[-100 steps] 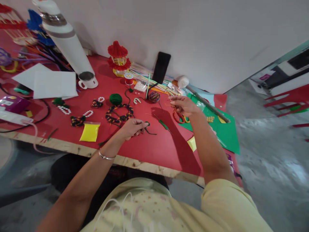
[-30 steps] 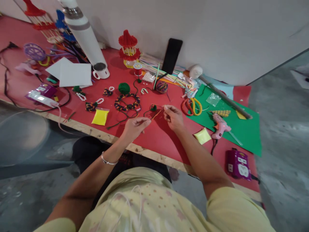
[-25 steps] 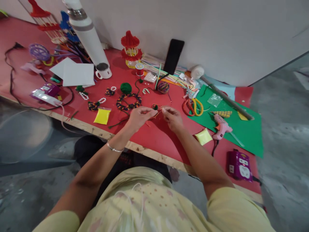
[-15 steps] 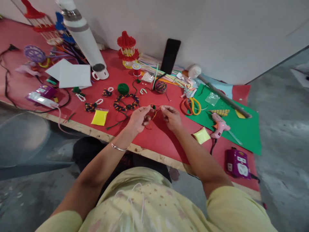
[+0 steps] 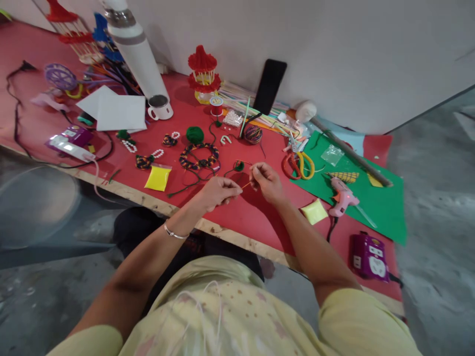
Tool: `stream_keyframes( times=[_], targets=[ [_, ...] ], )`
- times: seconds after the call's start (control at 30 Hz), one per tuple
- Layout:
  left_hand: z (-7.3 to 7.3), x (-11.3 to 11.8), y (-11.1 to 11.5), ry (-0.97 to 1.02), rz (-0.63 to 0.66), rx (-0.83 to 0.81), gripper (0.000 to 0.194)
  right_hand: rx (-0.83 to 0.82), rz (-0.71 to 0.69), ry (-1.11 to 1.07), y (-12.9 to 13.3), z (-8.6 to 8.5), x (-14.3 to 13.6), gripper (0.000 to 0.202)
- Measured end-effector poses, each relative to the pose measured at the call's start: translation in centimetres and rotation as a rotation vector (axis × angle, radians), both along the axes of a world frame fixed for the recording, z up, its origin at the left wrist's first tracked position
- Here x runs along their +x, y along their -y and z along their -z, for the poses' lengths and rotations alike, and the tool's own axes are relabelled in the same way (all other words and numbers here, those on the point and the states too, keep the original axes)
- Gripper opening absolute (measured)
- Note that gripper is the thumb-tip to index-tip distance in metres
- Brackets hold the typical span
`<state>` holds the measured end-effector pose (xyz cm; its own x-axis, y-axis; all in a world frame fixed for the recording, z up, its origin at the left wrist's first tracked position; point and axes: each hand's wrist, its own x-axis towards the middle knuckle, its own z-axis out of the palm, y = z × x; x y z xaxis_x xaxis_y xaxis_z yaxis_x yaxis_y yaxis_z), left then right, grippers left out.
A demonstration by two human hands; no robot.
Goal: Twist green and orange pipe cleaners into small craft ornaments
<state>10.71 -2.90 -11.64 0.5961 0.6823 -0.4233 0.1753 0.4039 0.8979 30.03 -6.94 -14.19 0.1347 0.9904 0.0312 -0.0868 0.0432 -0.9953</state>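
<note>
- Orange thread [image 5: 246,185]: v. thin, bright, short straight length showing btwn the hands; parts inside the fingers hidden.
- A 2nd thin orange bit arcs up & L from the R hand; can't tell if same thread.
- Left hand [image 5: 222,191]: thumb & fingertips pinched on orange thread, palm down-ish, just R of & nearer the wearer than the yarn ring [image 5: 184,159].
- Right hand [image 5: 265,182]: fingers curled, tips closed on thread's other end, farther R of yarn ring. Hands near each other, not touching.
- Yarn ring: chunky, dark w/ orange & purple flecks, flat on red table [image 5: 233,217].
- Small green coil [image 5: 239,166]: R of yarn ring, just beyond the gap btwn hands, w/ dark green yarn trailing L.
- Green yarn ball [image 5: 195,134] just behind yarn ring; multicolour yarn ball [image 5: 253,134] behind & R.
- Yellow packet [image 5: 158,178]: L & in front of yarn ring.
- Scissors [image 5: 306,166]: well R of yarn ring, red & yellow handles near R hand; pink glue gun [image 5: 343,198] farther R.
- Pale wood front edge [image 5: 241,237] runs nearer the wearer than yarn ring, under both forearms; red surface shows btwn hands & edge. White wall [image 5: 334,59] behind.
</note>
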Motion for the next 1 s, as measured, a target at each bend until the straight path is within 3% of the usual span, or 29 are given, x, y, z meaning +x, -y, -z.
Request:
stream_keyframes(
  times=[0.13,0.27,0.4,0.5,0.6,0.73,0.8,0.9,1.0],
  targets=[
    [0.2,-0.1,-0.3,-0.021,-0.072,0.132,0.014,0.024,-0.183,0.356,0.6,-0.7,0.0,0.027],
    [1.1,0.1,-0.7,-0.059,-0.087,0.335,0.016,0.063,-0.147,0.490,1.2,-0.6,0.4,0.021],
    [1.7,0.8,-1.6,-0.243,-0.173,0.855,0.019,0.043,0.030,0.357,1.3,0.0,1.3,0.024],
    [1.7,2.0,-1.8,-0.389,-0.057,1.016,0.012,0.012,0.205,0.051,0.7,0.2,2.2,0.031],
    [1.8,3.0,-1.5,-0.461,0.009,0.993,0.006,0.009,0.284,-0.209,0.0,0.1,3.0,0.036],
    [2.4,3.2,-0.7,-0.357,-0.026,0.942,0.008,-0.019,0.256,-0.291,0.1,-0.3,2.9,0.037],
    [2.6,2.9,-0.1,-0.222,-0.075,0.775,0.006,-0.036,0.219,-0.300,0.4,-0.3,2.3,0.036],
    [2.6,2.5,0.9,-0.015,-0.162,0.361,0.009,-0.100,0.162,-0.297,0.8,-0.1,1.0,0.035],
    [2.5,2.2,1.5,0.130,-0.247,0.118,0.026,-0.189,0.106,-0.287,1.2,0.2,0.1,0.037]
  ],
)
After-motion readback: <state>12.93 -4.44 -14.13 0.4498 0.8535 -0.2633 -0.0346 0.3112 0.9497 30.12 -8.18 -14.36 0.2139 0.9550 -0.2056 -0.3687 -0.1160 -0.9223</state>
